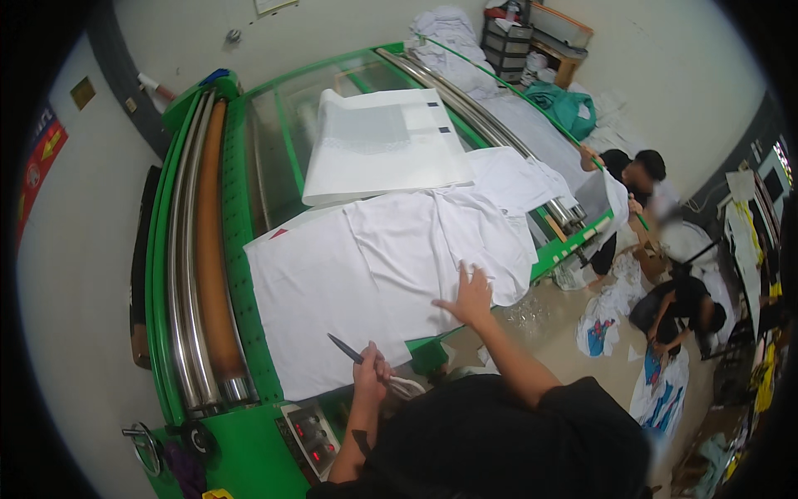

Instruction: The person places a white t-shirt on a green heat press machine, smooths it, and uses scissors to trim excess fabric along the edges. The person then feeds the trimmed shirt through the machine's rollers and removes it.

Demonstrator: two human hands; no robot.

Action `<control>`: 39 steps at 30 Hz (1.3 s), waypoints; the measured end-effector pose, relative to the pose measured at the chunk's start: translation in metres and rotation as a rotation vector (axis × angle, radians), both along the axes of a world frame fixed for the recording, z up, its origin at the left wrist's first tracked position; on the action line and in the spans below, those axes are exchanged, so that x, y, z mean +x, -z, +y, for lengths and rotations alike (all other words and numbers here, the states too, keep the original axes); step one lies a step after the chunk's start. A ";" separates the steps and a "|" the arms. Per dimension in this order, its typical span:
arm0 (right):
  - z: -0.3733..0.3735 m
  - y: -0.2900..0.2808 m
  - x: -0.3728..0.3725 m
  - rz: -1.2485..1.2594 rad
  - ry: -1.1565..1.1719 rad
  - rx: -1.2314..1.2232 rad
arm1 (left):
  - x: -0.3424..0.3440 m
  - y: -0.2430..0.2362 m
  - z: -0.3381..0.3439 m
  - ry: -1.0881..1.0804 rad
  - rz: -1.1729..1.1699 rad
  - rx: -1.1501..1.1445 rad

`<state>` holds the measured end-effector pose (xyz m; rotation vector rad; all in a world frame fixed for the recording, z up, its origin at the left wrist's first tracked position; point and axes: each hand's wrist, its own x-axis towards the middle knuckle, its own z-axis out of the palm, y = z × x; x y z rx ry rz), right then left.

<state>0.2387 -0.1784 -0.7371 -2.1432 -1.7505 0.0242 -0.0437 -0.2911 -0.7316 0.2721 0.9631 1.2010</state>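
Grips a dark-bladed hand tool [346,348] in the curled left hand [371,366] near six o'clock, with its tip toward ten. Spreads the right hand [470,301] wide and empty over the white fabric [320,303] at four o'clock; cannot tell whether touching. Has that fabric draped mid-dial on the green roller machine [241,449], beside a folded white sheet [391,145] at twelve and an orange-brown roller [215,241] at nine.

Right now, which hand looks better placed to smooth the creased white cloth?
Probably the right hand: it is open, fingers spread, over the white cloth near its creases. The left hand seems less free, since it grips a dark pointed tool.
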 end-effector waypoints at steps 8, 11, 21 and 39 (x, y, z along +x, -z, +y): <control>0.045 0.042 0.074 0.641 -0.026 0.069 | 0.007 -0.013 -0.010 -0.012 0.121 0.030; 0.074 -0.009 0.091 1.017 0.009 0.214 | 0.019 -0.007 -0.007 -0.031 0.165 0.027; 0.047 -0.266 0.315 1.961 -0.675 0.514 | 0.154 0.003 0.060 0.027 0.207 -0.041; 0.171 -0.026 0.780 1.835 0.255 0.828 | 0.250 0.035 0.094 0.233 0.519 -0.185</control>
